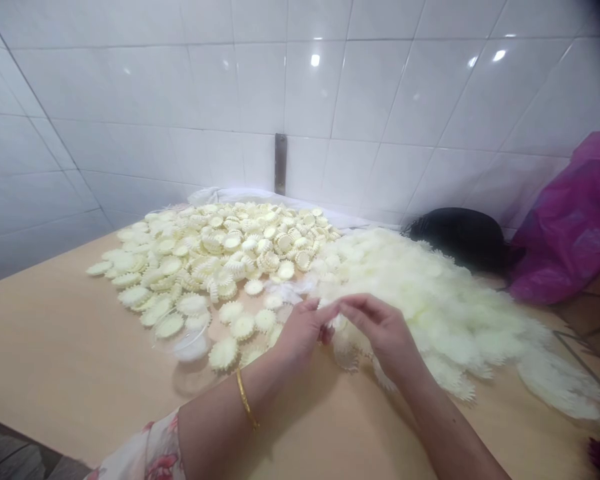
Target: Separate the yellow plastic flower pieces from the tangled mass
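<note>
My left hand point(303, 330), below a gold bangle, and my right hand point(384, 330) meet fingertip to fingertip above the front of the table. Both are closed in a pinch on a small pale piece with a toothed edge point(337, 323), mostly hidden by the fingers. Several loose cream discs with scalloped rims point(243, 327) lie left of my left hand. Behind them rises a large heap of similar shallow, fluted cups point(230, 243). Beside and behind my right hand spreads a pile of thin, whitish pieces with jagged edges point(430, 300).
A small clear tub point(191, 347) with something white inside stands left of the loose discs. White sheeting point(230, 194) lies along the tiled wall point(205, 87). A black rounded object point(457, 233) and a magenta plastic bag point(570, 220) are at the right. The wooden tabletop point(80, 347) extends left.
</note>
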The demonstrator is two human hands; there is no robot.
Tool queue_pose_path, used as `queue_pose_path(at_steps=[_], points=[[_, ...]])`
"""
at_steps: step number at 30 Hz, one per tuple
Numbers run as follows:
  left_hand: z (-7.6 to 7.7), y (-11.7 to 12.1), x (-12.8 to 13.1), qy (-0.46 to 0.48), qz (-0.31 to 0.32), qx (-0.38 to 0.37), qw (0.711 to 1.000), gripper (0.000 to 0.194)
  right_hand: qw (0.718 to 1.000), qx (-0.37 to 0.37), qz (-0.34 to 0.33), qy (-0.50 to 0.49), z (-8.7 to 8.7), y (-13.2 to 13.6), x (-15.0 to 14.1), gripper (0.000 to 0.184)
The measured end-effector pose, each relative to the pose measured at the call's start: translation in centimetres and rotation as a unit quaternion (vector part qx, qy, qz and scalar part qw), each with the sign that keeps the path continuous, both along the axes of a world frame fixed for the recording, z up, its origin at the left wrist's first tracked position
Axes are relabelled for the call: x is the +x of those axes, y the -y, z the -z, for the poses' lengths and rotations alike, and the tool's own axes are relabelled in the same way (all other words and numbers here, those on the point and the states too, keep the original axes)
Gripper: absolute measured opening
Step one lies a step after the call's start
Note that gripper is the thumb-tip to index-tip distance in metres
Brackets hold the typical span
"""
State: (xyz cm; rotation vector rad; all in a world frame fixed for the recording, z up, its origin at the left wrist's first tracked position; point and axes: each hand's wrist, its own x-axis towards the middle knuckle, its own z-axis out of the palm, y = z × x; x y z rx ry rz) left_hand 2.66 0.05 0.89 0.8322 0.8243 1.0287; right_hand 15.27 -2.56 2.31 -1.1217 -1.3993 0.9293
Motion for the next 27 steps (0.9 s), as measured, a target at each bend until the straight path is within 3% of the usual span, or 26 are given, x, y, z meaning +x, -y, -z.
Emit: queue_pose_path(at_steps=[3, 8, 13, 17, 19, 22, 27], points=[[0.11, 0.05, 0.02, -0.002, -0.013, -0.001, 1.000, 0.033, 0.996, -0.028, -0.058, -0.057, 0.26, -0.03, -0.44, 0.015], [0.29, 0.02, 0.06, -0.006, 0.004, 0.008, 1.000, 0.037, 0.995, -0.037, -0.070, -0.064, 0.19, 0.01, -0.55, 0.013], [0.21, -0.05, -0.02, 0.044, 0.062, -0.007, 0.997, 0.036, 0.998, 0.001, 0.033, 0.048, 0.00, 0.06, -0.30, 0.014], [-0.02, -0.03, -0.11, 0.050, 0.091, 0.001, 0.995, 0.029, 0.965, 0.096, 0.140, 0.201, 0.46, 0.26, -0.56, 0.019], [-0.10, -0.04, -0.15, 0.045, 0.094, 0.007, 0.995, 0.025, 0.952, 0.108, 0.172, 0.229, 0.71, 0.27, -0.71, 0.018], [-0.20, -0.09, -0.16, 0.040, 0.092, 0.006, 0.995, 0.019, 0.973, 0.055, 0.157, 0.160, 0.86, 0.11, -0.66, 0.017], [-0.40, -0.10, -0.10, 0.040, 0.081, -0.023, 0.996, 0.010, 0.997, -0.036, 0.067, 0.010, 0.56, -0.12, -0.27, 0.021]])
